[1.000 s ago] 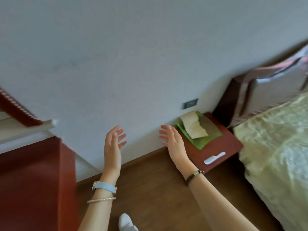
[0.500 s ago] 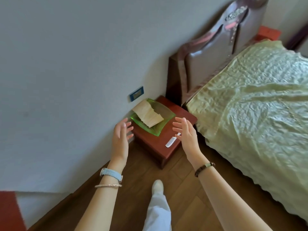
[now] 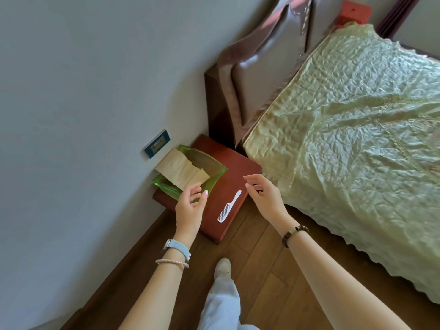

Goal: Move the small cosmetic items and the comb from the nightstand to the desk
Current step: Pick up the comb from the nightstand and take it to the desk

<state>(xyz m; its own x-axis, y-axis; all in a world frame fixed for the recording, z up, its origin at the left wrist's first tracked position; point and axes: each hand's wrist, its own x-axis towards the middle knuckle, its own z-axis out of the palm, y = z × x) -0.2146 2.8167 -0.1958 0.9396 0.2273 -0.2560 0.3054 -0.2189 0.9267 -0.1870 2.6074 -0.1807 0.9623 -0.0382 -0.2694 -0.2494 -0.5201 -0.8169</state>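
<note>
Since the earlier frame both hands have closed over the red-brown wooden nightstand, left hand and right hand slack-fingered, flanking the white plastic comb lying beside a green glass tray of folded beige paper.

Green glass dish holding folded beige paper, blue wall plate (just behind it), padded headboard, bed with crinkled pale-green cover, wooden floor.

Closer in now. I bring left hand and right hand over the nightstand, flanking the comb, which is now fully uncovered.
</note>
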